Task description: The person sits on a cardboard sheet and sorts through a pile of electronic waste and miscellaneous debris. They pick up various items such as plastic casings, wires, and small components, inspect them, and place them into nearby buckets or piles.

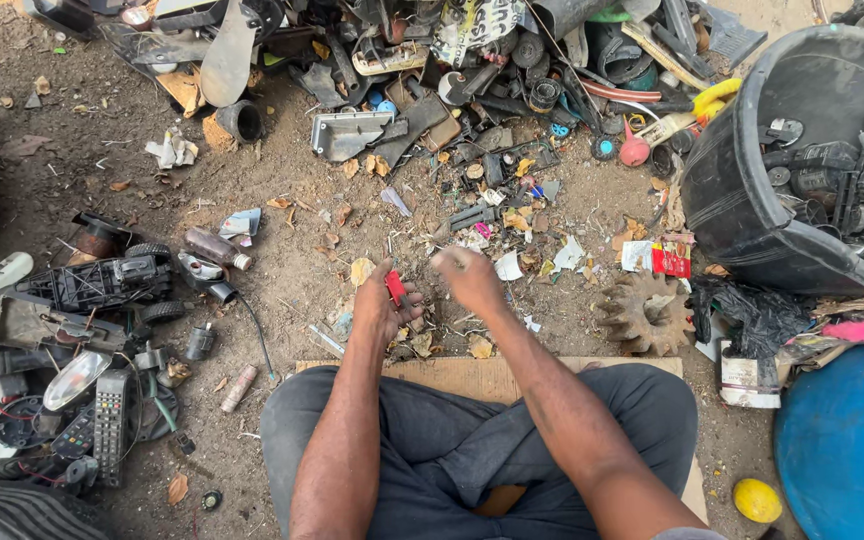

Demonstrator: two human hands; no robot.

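Observation:
I sit cross-legged on a sheet of cardboard (472,378) laid on dirt ground. My left hand (380,310) holds a small red plastic piece (394,287) between its fingers. My right hand (469,277) is raised just beside it, blurred, fingers curled; whether anything is in it I cannot tell. Small scraps and dry leaves lie on the ground under both hands.
A heap of scrap plastic and metal parts (432,70) lies ahead. A black tub (752,210) with dark parts stands at right, a rusty gear (642,312) and a blue drum (847,440) near it. Remote controls (109,425) and a toy car chassis (102,283) lie at left.

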